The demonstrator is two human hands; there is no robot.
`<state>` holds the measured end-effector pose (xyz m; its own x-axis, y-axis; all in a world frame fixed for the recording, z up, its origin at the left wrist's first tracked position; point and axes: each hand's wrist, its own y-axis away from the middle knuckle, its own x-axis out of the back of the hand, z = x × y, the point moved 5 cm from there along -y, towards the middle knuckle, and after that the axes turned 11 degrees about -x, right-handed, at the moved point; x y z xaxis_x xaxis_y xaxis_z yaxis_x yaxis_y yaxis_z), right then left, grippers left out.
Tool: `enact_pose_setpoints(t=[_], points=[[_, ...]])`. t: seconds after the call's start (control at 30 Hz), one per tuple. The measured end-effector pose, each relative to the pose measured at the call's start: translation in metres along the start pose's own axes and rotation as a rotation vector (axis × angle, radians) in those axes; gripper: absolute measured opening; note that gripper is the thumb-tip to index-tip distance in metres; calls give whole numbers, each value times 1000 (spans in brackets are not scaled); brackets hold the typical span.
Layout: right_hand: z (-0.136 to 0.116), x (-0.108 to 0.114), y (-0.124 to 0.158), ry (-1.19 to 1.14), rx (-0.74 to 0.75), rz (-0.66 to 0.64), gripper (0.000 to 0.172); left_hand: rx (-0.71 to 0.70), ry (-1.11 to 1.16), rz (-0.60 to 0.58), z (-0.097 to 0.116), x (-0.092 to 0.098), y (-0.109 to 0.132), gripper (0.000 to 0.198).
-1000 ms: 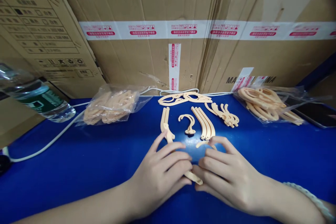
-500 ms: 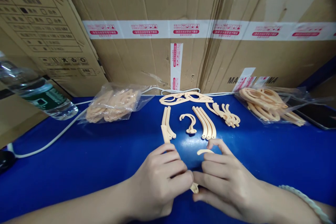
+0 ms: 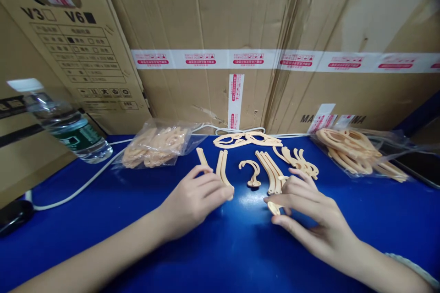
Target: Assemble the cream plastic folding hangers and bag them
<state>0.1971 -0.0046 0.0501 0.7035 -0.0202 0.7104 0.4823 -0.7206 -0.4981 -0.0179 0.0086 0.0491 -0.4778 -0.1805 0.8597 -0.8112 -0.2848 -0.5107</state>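
Note:
My left hand [image 3: 197,194] is closed round a beige curved strip [image 3: 202,157], whose upper end sticks out above the fingers. Just right of it, two similar strips [image 3: 222,167] lie side by side, close to my fingertips. My right hand [image 3: 302,208] pinches a beige hook piece [image 3: 274,208] by its round base between thumb and fingers. Behind that hand lie several curved strips [image 3: 268,169], partly covered by it. Between the hands, two nested hooks [image 3: 254,176] rest on the blue table [image 3: 220,247].
Joined beige frames [image 3: 247,139] and a hook cluster [image 3: 299,161] lie farther back. Plastic bags of beige parts stand left [image 3: 156,146] and right [image 3: 354,151]. A water bottle [image 3: 74,130], white cable [image 3: 82,187], black object [image 3: 15,216] and phone [image 3: 419,165] flank them. Cardboard boxes [image 3: 206,18] stand behind.
My hands have moved apart and forward, the left with the strip and the right with the hook piece. The view has tilted up and shifted left.

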Motion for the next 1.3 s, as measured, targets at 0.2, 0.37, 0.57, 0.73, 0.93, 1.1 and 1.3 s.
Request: enact_pose_setpoints(t=[0.2,0.37,0.57,0.73,0.93,1.1,1.3], points=[[0,0,-1,21,12,24,15,182,82,-81,-24,-12,6,27],[8,2,-7,97,7,50,18,282,162,-9,-20,-10,5,30],[25,-8,-19,228,-45,12,21,337,173,-16,-19,-18,6,12],[29,-23,-28,358,-48,-16,24,299,178,-38,-16,-20,3,13],[27,-12,-29,340,-32,1,27,231,120,-75,-6,-21,3,20],[40,19,-22,293,-91,-107,26,213,96,-163,4,-27,7,47],[43,25,-19,354,-77,-242,22,238,181,-284,1,-35,13,66]])
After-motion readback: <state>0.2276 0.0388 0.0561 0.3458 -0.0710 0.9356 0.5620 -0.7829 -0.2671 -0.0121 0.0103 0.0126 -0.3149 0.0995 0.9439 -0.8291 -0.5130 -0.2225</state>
